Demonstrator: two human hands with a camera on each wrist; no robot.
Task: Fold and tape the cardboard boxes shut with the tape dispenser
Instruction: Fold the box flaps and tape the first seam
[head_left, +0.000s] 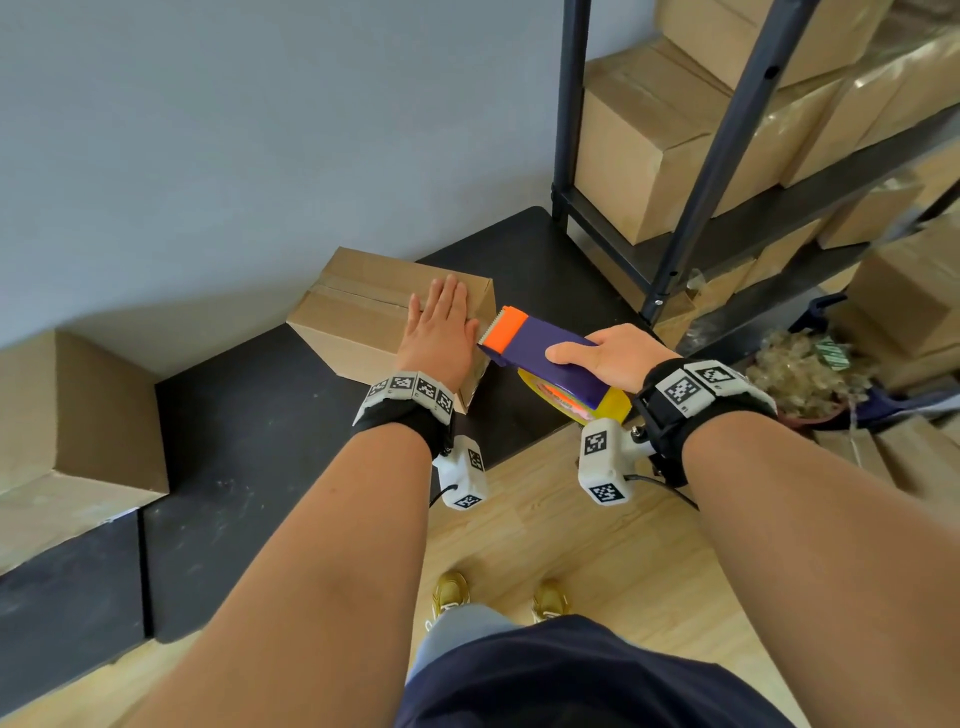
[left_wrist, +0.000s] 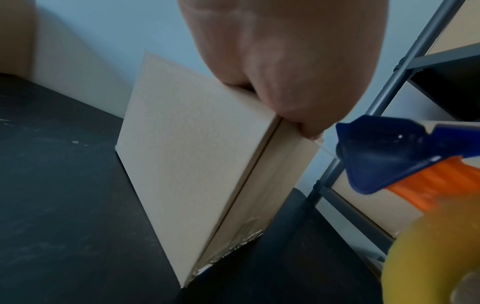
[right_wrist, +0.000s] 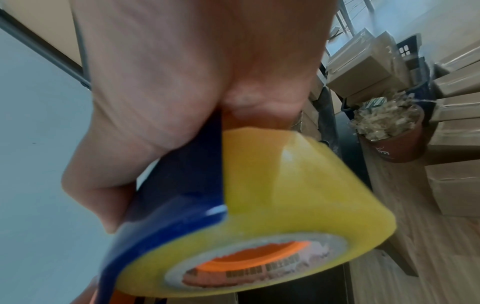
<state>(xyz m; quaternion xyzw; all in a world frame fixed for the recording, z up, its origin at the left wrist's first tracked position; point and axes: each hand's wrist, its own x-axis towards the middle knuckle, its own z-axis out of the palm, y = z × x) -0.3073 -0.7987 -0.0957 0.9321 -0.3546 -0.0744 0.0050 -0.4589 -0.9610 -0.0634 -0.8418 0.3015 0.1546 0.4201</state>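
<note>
The person's shoes (head_left: 498, 597) stood nearest, on the wooden floor (head_left: 597, 545). Above them, both forearms reached forward over a black table (head_left: 249, 441).

The right hand (head_left: 608, 358) was closed around the blue tape dispenser (head_left: 540, 348), with the thumb lying along its flat top. The yellow tape roll (right_wrist: 285, 195) sat in the dispenser just under the palm. The orange front end (head_left: 506, 330) of the dispenser pointed to the left hand and was just beside the right edge of the box; I cannot tell if it touched the box.

The left hand (head_left: 441, 327) lay flat on the top of the cardboard box (head_left: 358, 317), with straight fingers pressing down and holding nothing. The box stood on the black table, its flaps were folded closed, and a strip of clear tape ran along the seam on top.

To the left, a bigger box (head_left: 72, 415) stood on the same dark surface. Further back on the right, a dark metal shelf (head_left: 727, 156) carried more cardboard boxes (head_left: 649, 140). Behind everything was a grey wall (head_left: 260, 130).
</note>
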